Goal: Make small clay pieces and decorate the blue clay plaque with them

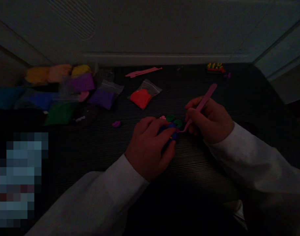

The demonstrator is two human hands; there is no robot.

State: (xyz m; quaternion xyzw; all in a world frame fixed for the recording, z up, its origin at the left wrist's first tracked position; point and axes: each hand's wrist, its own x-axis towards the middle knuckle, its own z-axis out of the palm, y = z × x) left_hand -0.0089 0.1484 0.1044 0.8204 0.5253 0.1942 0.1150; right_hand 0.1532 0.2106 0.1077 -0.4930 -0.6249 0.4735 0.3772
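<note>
My left hand [151, 146] is wrapped over a blue clay figure [174, 135] on the dark table, its fingers covering much of it. Green clay pieces [174, 120] and a small pink clay bit [162, 117] show at the figure's far side. In my right hand [209, 119] is a pink modelling tool [203, 102], pinched between thumb and fingers. The tool's thin curved tip points left and meets a small purple spot at the figure's right side; whether it presses in, I cannot tell. A loose purple clay lump [116, 124] lies left of my left hand.
Clear bags of coloured clay crowd the left, among them a green bag [59, 113] and a purple bag [104, 96]. A red-orange clay bag [141, 97] lies mid-table. Pink tools [143, 72] rest near the back wall. A small multicoloured clay piece [215, 68] stands back right.
</note>
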